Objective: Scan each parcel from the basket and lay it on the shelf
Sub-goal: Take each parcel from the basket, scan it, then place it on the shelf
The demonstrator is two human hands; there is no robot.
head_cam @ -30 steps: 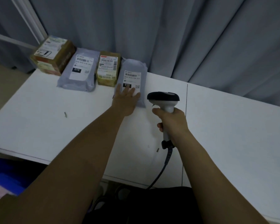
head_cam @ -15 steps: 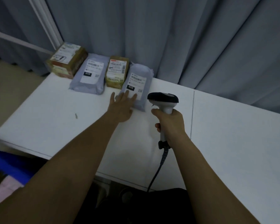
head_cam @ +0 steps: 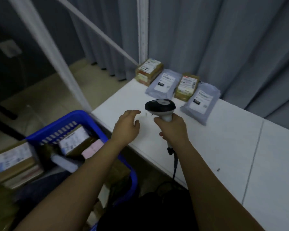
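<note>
Single view only, head-worn, wide-angle: looks forward and steeply down from above the person's own forearms, which run in from the bottom edge toward mid-frame. Faces the white shelf top (head_cam: pixel 223 147) and the grey curtain (head_cam: pixel 232 47) behind it, angled a little leftward so the blue basket (head_cam: pixel 83 117) and floor fill the lower left. Close range, hands near centre; blurred at the left and lower edges, uprights bowed by the lens.
</note>
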